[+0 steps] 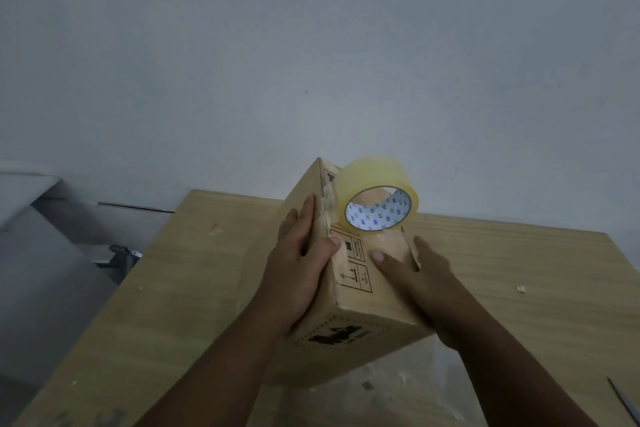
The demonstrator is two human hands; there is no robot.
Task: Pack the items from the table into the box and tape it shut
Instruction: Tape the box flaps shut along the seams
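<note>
Two straight-fingered hands press the cardboard box (367, 291) between them: left hand (298, 270) on its left side, right hand (426, 277) on its right. A tape roll (377, 191) stands on its far top end.

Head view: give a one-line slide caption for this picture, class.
Left hand and right hand press a box on a table; a tape roll stands on top.

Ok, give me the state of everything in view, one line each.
Box: closed, on the table, pressed between both hands.
Tape roll: standing on its edge on the box top, unheld.
Left hand: flat against the box's left side, thumb over the top edge.
Right hand: flat against the box's right side, thumb on top.
</note>
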